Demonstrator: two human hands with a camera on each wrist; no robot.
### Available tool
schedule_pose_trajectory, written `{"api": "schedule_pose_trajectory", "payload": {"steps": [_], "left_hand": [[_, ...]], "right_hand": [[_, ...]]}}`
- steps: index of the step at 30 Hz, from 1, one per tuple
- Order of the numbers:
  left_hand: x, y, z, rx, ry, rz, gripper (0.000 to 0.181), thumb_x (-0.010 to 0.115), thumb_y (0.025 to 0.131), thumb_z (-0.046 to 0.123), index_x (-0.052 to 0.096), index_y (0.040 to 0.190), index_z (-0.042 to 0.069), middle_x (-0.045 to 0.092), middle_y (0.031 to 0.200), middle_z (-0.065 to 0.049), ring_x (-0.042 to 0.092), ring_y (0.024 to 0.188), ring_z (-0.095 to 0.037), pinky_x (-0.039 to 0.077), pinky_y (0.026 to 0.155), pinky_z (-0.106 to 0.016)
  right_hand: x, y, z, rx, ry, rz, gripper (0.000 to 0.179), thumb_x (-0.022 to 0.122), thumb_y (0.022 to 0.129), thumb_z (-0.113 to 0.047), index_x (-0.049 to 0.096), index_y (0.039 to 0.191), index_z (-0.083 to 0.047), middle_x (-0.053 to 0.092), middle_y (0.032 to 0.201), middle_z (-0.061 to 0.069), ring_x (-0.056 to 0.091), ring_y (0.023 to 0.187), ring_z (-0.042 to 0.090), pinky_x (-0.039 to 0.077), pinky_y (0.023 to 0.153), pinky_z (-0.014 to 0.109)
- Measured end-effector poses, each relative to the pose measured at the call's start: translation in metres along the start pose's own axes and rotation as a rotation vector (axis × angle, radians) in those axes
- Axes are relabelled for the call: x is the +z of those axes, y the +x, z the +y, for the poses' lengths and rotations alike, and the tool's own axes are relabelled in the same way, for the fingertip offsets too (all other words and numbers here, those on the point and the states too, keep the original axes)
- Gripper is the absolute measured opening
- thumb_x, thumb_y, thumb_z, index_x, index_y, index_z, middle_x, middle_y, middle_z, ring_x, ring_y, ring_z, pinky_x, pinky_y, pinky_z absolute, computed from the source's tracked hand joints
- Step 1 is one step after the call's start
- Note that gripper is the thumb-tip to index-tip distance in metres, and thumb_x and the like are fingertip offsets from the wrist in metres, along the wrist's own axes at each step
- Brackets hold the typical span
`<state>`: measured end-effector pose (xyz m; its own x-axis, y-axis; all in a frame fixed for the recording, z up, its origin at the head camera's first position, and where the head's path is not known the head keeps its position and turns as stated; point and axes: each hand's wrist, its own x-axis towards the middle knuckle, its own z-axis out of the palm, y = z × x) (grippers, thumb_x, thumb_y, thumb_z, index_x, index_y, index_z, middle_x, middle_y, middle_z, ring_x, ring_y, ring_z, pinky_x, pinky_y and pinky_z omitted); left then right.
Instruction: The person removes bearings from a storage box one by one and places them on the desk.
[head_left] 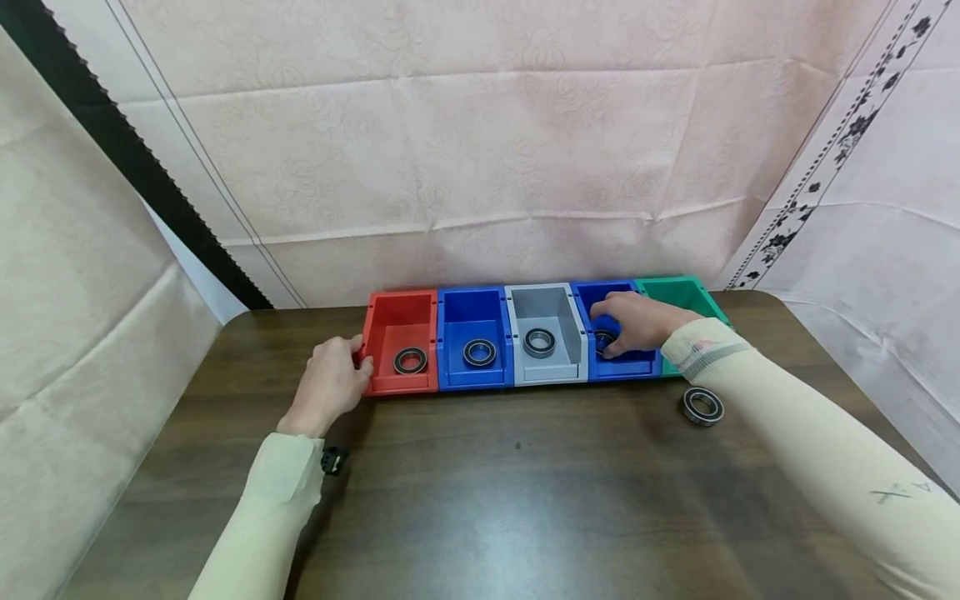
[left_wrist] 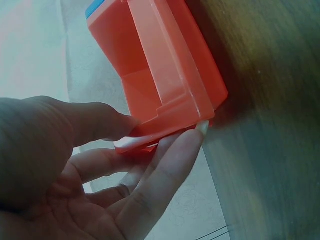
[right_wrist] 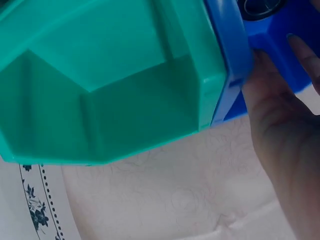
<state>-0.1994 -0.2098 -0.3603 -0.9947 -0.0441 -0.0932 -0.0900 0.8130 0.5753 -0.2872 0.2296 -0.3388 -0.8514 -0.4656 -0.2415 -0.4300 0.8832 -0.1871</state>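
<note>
A row of joined plastic bins runs along the back of the table. My left hand pinches the left wall of the red bin, thumb on the inside and fingers outside. My right hand reaches into the right-hand blue bin with its fingers spread. A ball bearing lies in that bin, apart from the fingers in the right wrist view. Other bearings lie singly in the red bin, the left blue bin and the grey bin. Partly behind my right wrist is the green bin.
One loose bearing lies on the brown wooden table, in front of the green bin and close to my right sleeve. A pale patterned cloth hangs behind the bins, and more cloth hangs at both sides.
</note>
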Motion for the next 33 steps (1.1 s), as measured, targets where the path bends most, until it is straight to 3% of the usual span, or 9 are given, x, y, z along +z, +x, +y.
{"api": "schedule_pose_trajectory", "payload": {"steps": [12,21,33], "left_hand": [[0.002,0.000,-0.001,0.016,0.005,0.020,0.041,0.062,0.106,0.011,0.059,0.143,-0.008,0.066,0.110,-0.024,0.064,0.084,-0.030,0.062,0.073,-0.035],[0.000,0.001,-0.001,0.019,0.011,0.027,0.040,0.062,0.106,0.011,0.060,0.142,-0.008,0.067,0.110,-0.024,0.064,0.083,-0.030,0.062,0.074,-0.036],[0.000,0.000,-0.002,0.018,0.010,0.018,0.040,0.063,0.106,0.011,0.060,0.141,-0.008,0.067,0.110,-0.024,0.065,0.082,-0.029,0.062,0.072,-0.034]], "right_hand": [[0.013,0.008,-0.005,0.071,0.028,-0.059,0.071,0.083,0.092,-0.009,0.051,0.153,0.005,0.054,0.150,0.029,0.047,0.143,0.051,0.039,0.114,0.070],[0.019,0.016,-0.005,0.047,-0.014,-0.040,0.060,0.083,0.090,-0.002,0.059,0.144,0.007,0.065,0.135,0.025,0.060,0.129,0.044,0.046,0.112,0.064],[0.017,0.014,-0.005,0.002,-0.025,-0.041,0.054,0.084,0.089,-0.002,0.063,0.139,0.005,0.067,0.130,0.022,0.063,0.124,0.041,0.049,0.110,0.062]]}}
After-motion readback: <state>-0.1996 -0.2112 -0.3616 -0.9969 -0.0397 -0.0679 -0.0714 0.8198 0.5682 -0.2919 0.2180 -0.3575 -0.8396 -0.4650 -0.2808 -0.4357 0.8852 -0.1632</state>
